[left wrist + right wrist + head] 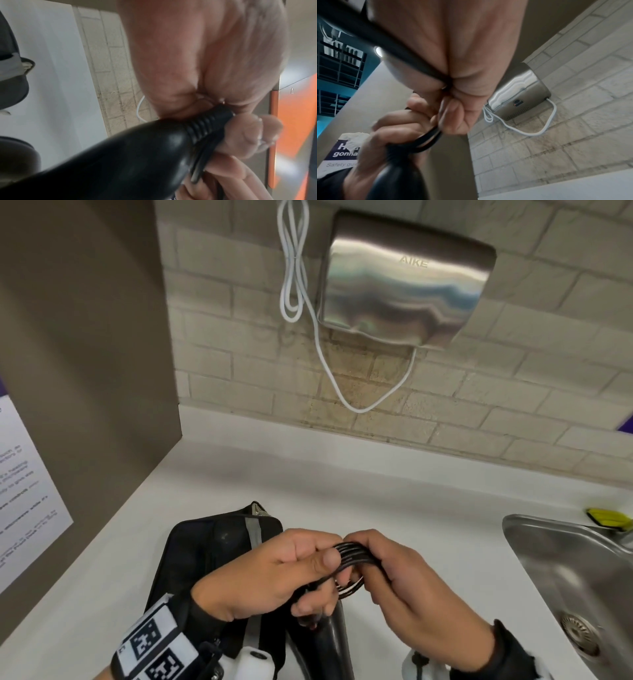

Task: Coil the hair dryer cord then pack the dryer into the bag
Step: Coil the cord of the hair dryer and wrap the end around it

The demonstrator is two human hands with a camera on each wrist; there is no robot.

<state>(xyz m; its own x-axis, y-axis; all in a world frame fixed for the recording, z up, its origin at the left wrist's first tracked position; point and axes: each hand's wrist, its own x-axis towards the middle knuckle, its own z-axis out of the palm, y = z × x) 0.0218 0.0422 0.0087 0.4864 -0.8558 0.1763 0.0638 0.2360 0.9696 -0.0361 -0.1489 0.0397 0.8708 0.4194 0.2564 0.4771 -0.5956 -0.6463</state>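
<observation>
Both hands hold a bundle of black cord loops (pixel 354 554) above the white counter. My left hand (pixel 274 571) grips the loops with thumb on top, and its lower fingers curl round the cord where it leaves the black hair dryer handle (pixel 329 642). My right hand (pixel 407 583) pinches the same loops from the right. The ribbed cord collar (pixel 199 129) of the dryer (pixel 111 159) shows in the left wrist view. In the right wrist view the cord loops (pixel 426 140) run between both hands. A black bag (pixel 209 559) with a grey stripe lies on the counter under my left hand.
A steel sink (pixel 575 583) sits at the right, with a yellow item (pixel 608 517) behind it. A wall-mounted steel hand dryer (pixel 404 282) with a white cable (pixel 294 268) hangs over the tiled wall. A brown partition (pixel 85 354) with a notice stands on the left.
</observation>
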